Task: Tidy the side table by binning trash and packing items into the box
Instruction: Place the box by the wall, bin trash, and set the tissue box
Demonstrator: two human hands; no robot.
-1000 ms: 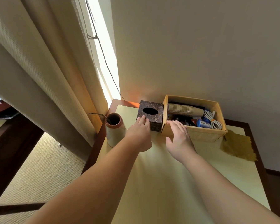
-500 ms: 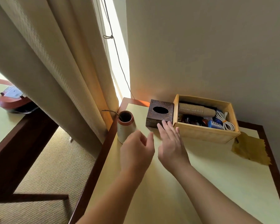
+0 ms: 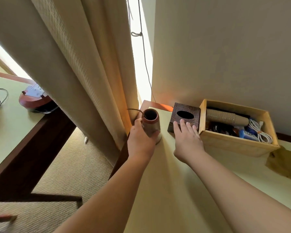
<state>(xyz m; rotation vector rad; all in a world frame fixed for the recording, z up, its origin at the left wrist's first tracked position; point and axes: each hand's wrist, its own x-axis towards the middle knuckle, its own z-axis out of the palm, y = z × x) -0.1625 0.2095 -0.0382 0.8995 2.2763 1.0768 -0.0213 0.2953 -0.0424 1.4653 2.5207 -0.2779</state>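
Observation:
My left hand (image 3: 141, 140) grips a small vase (image 3: 150, 121) with a brown rim, which stands at the left edge of the side table (image 3: 175, 190); a dry twig sticks out of its mouth. Straight fingers of my right hand (image 3: 186, 138) rest on the near top edge of a dark wooden tissue box (image 3: 186, 113). Right beside it stands the open wooden box (image 3: 233, 145), holding a stack of paper cups (image 3: 225, 117), a coiled white cable (image 3: 260, 132) and other small items.
A yellow-brown cloth (image 3: 284, 163) lies on the table right of the box. A heavy curtain (image 3: 84, 64) hangs just left of the vase, with a cord behind it. A low table with a red round object (image 3: 35, 101) is far left.
My left hand moved left from the tissue box and closed round the vase. My right hand shifted from the wooden box's front to the tissue box. The camera view swung left.

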